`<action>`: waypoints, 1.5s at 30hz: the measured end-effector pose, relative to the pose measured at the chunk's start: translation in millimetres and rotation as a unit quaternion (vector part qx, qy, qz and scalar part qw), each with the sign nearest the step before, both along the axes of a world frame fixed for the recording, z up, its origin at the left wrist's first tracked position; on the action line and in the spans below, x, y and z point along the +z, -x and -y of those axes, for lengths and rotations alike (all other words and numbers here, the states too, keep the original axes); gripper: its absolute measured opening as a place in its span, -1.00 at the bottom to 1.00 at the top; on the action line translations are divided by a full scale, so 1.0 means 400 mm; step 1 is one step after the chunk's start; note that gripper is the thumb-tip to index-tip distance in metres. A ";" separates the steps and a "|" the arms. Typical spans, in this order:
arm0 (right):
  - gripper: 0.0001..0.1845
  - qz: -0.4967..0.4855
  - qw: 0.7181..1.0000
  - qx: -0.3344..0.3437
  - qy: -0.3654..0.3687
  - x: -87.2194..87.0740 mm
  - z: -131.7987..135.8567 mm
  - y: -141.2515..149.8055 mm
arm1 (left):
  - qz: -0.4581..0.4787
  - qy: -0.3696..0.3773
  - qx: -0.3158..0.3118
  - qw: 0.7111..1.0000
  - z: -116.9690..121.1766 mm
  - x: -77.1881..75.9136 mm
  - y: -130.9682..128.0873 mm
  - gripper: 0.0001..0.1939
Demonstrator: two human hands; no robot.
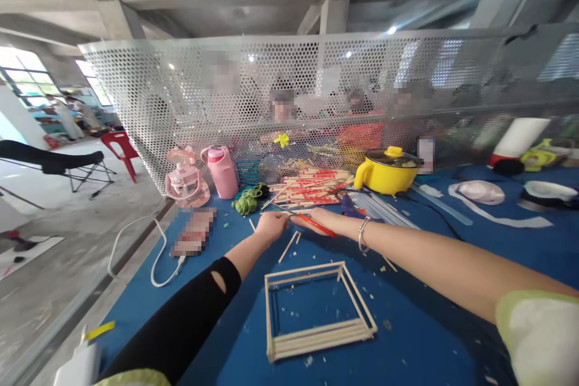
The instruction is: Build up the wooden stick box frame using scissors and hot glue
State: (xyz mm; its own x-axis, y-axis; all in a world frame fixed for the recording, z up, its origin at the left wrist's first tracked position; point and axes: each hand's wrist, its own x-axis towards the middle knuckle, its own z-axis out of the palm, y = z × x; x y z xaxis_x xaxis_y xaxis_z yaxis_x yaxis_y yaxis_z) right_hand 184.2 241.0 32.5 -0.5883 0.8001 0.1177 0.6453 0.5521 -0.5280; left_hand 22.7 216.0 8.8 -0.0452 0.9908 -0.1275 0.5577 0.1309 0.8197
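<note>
My right hand (316, 218) is closed around a pair of scissors with red handles (322, 228), blades pointing left. Close beside it, my left hand (270, 225) is closed in a pinch near the blades; what its fingers hold is hidden. Just beyond both hands lies a pile of wooden sticks (312, 186) with red markings. Two short cut sticks (288, 247) rest on the blue table in front of the hands. Nearer to me stands a box-shaped frame of glued wooden sticks (323, 339), with several sticks side by side along its near side.
A green yarn ball (246, 202), pink bottle (221, 174) and pink cup (184, 180) stand at the left, near a phone (194, 232) on a white cable. Clear glue sticks (384, 210) and a yellow pot (389, 172) are at the right. A perforated screen (203, 90) closes the back.
</note>
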 end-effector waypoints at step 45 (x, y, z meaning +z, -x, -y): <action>-0.80 0.171 0.967 0.128 -0.138 0.133 0.362 -0.150 | 0.014 -0.294 -0.047 0.955 0.435 0.228 0.009 -0.68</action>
State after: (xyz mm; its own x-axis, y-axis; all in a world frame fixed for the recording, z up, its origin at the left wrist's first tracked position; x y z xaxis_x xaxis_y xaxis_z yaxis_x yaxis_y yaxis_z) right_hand 244.3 96.2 85.6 -0.8058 0.5881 0.0699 0.5788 0.8070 -0.1171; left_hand 19.3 41.8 100.2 0.0426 0.8913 0.4514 0.5205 -0.4055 0.7514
